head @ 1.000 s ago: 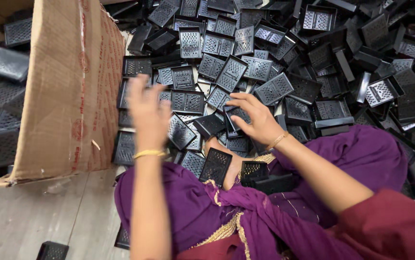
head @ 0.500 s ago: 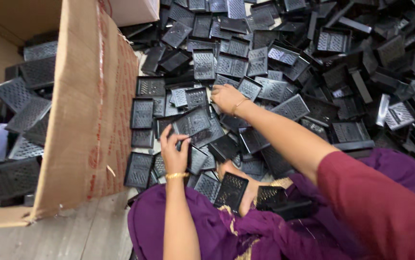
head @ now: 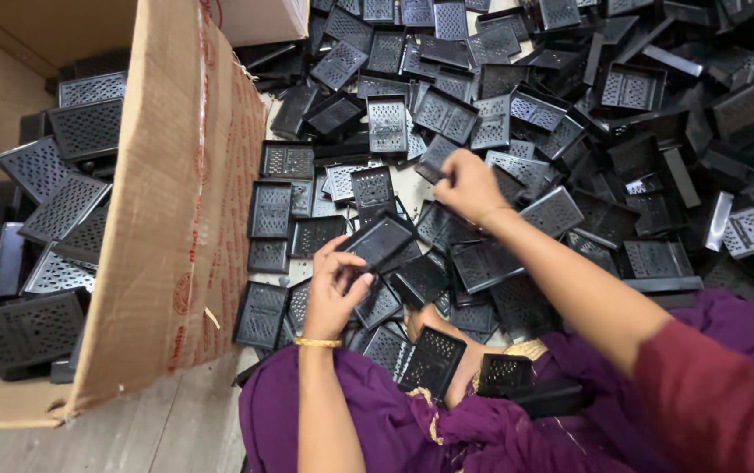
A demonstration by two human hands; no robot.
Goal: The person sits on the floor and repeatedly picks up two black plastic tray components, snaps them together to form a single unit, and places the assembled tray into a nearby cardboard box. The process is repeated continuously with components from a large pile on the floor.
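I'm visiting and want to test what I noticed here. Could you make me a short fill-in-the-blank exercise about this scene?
1. The left hand holds a black perforated tray, and its wrist wears a ____ bangle.
2. The right hand reaches into the pile of trays lying on the ____.
3. The box on the left is made of ____.

Missing words: gold; floor; cardboard

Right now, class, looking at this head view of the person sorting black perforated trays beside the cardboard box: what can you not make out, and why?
- Right hand: whether the fingers grip a tray; the back of the hand hides them.
- Cardboard box: its far-left contents; cut off by the picture's edge.
- Floor under the tray pile: covered by trays.
- Tray in the left hand: its underside; turned away, partly hidden by fingers.
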